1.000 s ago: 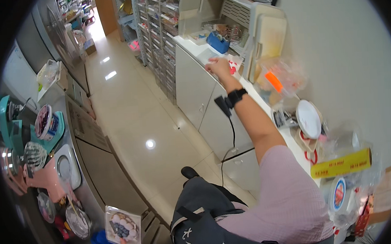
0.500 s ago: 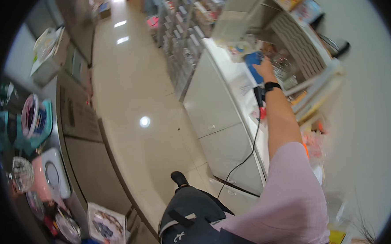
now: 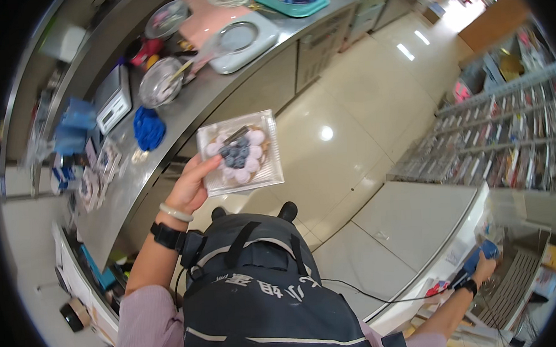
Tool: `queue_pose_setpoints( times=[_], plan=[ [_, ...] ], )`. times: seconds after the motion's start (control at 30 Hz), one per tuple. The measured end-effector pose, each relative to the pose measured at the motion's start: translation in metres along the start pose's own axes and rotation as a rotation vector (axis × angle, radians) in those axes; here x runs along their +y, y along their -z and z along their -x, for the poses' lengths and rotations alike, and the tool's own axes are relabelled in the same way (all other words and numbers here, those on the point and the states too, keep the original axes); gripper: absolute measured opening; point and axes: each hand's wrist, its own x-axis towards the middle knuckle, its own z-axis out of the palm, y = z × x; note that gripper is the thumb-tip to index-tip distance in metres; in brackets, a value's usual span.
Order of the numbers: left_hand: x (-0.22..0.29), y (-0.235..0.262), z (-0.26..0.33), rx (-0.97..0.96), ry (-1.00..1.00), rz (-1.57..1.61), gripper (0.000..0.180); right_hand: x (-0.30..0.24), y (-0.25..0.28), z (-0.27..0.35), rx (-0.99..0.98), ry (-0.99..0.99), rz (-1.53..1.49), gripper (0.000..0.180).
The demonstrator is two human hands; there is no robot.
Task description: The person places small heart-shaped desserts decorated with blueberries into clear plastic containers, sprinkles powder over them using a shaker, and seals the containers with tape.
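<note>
My left hand (image 3: 191, 189) holds a clear plastic tray (image 3: 273, 174) by its left edge, with the thumb over the rim. In it sits a small tart (image 3: 251, 151) with pale lilac cream dollops, a heap of blueberries and a dark strip on top. Far to the right, my right hand (image 3: 484, 268) is closed on a blue flat packet (image 3: 489, 248); its exact kind is too small to make out. That hand is beside a grey ribbed crate (image 3: 516, 286) on the white cabinet top.
A steel counter (image 3: 181, 131) on the left bears a white scale (image 3: 114, 101), a glass bowl (image 3: 162, 82), a blue cloth (image 3: 148, 128) and a pink-and-white appliance (image 3: 243, 40). Shelves of packages (image 3: 496, 137) stand at right. A black cable (image 3: 359, 292) crosses the white cabinet (image 3: 412, 217).
The view has swung left toward the counter. My left hand with the tart tray has come from the lower edge up in front of me. My right hand stays at the blue packet.
</note>
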Motion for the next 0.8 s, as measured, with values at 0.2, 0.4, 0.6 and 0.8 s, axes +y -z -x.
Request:
queue_pose_setpoints(
  times=[0.2, 0.4, 0.6, 0.8],
  plan=[
    [-0.002, 0.030, 0.021, 0.035, -0.051, 0.098, 0.045, -0.040, 0.077, 0.017, 0.225, 0.131, 0.128, 0.055],
    [0.015, 0.108, 0.063, 0.079, -0.127, 0.155, 0.045, -0.141, 0.194, 0.175, 0.326, 0.516, -0.239, 0.053],
    [0.026, 0.202, 0.139, 0.259, -0.324, 0.230, 0.050, -0.289, 0.186, 0.397, -0.191, 1.220, -0.876, 0.046],
    [0.020, 0.311, 0.249, 0.539, -0.446, 0.295, 0.051, -0.417, 0.159, 0.693, -0.558, 1.656, -0.758, 0.064]
  ],
)
